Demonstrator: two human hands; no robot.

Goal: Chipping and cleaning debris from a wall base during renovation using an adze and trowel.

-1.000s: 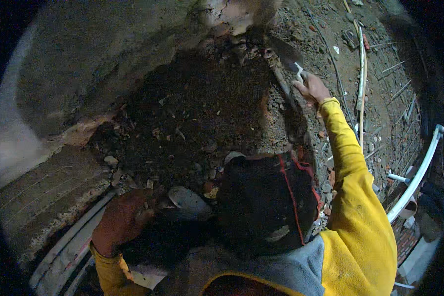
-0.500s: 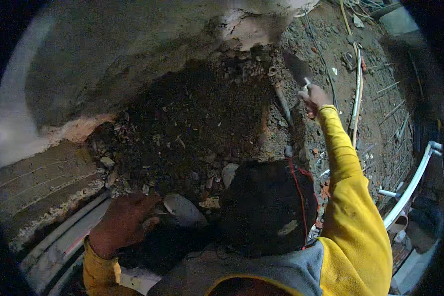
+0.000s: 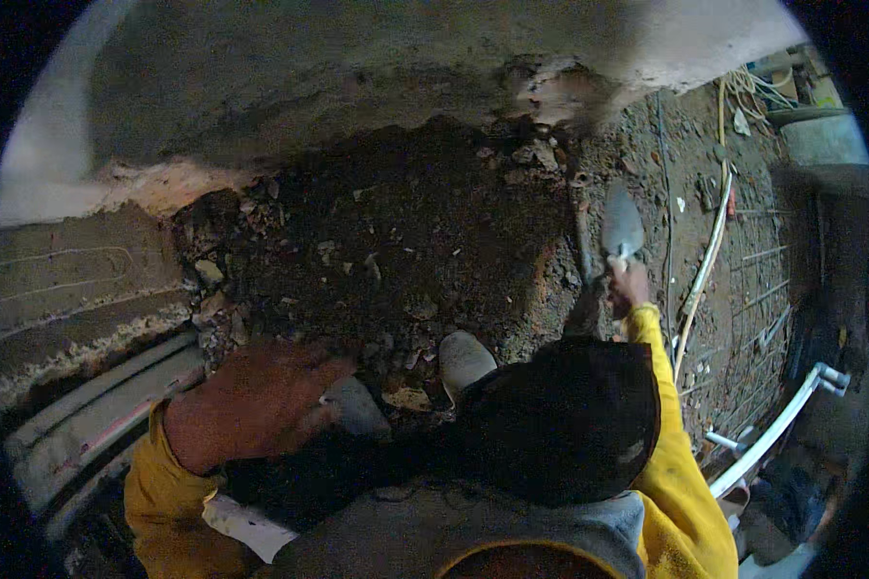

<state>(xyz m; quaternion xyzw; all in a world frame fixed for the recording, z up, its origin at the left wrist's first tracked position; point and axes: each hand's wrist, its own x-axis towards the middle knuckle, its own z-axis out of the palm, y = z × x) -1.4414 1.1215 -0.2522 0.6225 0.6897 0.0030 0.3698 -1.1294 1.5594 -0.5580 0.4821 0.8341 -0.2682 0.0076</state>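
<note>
My right hand (image 3: 630, 286) is closed round the handle of a pointed trowel (image 3: 624, 220). Its grey blade points away from me, over rubble and soil just right of a thin pipe (image 3: 582, 232). At the lower left, my left hand (image 3: 266, 400) has its fingers stretched out, slightly blurred, with nothing seen in them. It is nearest to a grey rounded shape (image 3: 359, 410), apparently a shoe toe. Another pale shoe toe (image 3: 466, 359) shows to its right. Dark cloth hides part of the ground before me.
A dug, stony hollow (image 3: 396, 232) lies below a rough wall (image 3: 357, 58). Long pipes (image 3: 116, 400) run along the left. Toward the right are a pale hose (image 3: 710, 261), a steel bar mesh (image 3: 758, 280) and a white elbowed pipe (image 3: 782, 425).
My right hand has drawn the trowel nearer to me, and the blade's face now shows broad and light. My left hand's fingers have stretched out. The whole view has shifted.
</note>
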